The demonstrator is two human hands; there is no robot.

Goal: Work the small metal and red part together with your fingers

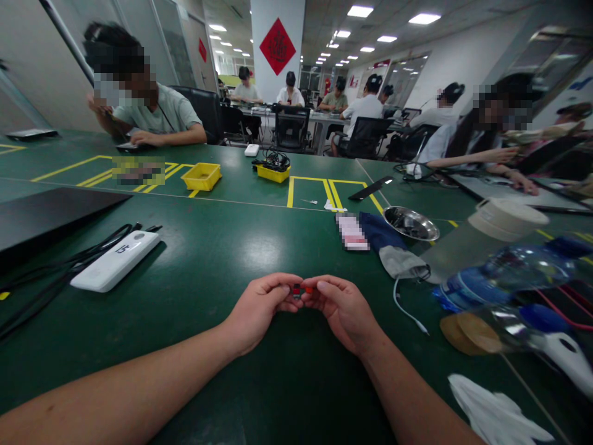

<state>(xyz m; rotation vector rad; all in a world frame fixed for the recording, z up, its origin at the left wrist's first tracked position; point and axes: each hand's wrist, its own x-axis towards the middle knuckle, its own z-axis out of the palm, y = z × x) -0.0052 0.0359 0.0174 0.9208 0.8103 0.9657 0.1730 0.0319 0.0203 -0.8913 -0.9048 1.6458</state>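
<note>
My left hand [260,309] and my right hand [341,309] meet just above the green table [222,247], fingertips pinched together. Between them sits a tiny red and dark part [299,290], held from both sides. Both forearms rest on the near edge of the table. What the little part is, I cannot make out.
A white power bank [115,261] with black cables lies to the left, beside a dark laptop [41,216]. To the right are a metal dish [411,223], dark cloth [380,232], water bottles [514,272], a white cable [405,309]. Yellow trays [201,176] and other seated people are farther back.
</note>
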